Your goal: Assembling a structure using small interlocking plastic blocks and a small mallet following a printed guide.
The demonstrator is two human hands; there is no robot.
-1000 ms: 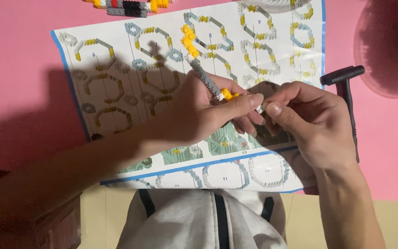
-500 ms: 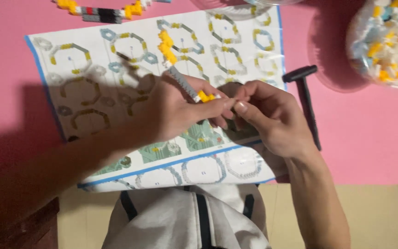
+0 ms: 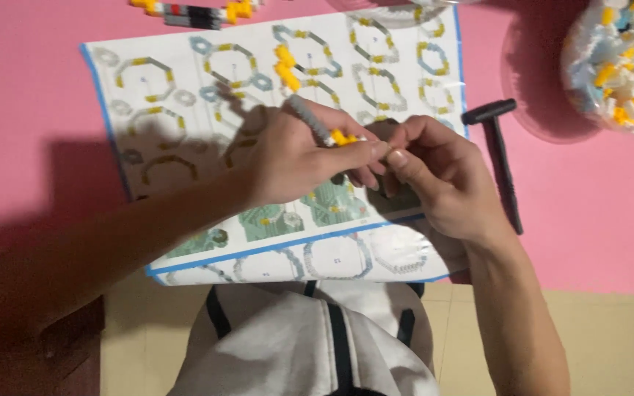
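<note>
My left hand (image 3: 299, 158) and my right hand (image 3: 434, 180) meet over the middle of a printed instruction sheet (image 3: 185, 88) on a pink table. The left hand grips a short grey strip of small bricks (image 3: 308, 117) with a yellow piece (image 3: 343, 137) at its near end. My right thumb and forefinger pinch at that same end, touching the yellow piece. What lies under the right palm is hidden. A small yellow brick cluster (image 3: 285, 67) rests on the sheet above my hands.
A black hammer-shaped tool (image 3: 499, 158) lies right of the sheet. A clear bowl of several white, blue and yellow bricks (image 3: 618, 62) stands at the top right. A grey and yellow built piece (image 3: 192, 13) sits at the top edge. My white garment with dark stripes (image 3: 310, 345) fills the bottom.
The view has drifted, so the sheet, tool and bowl sit differently in frame. My hands stay joined on the grey strip, with only small finger movement.
</note>
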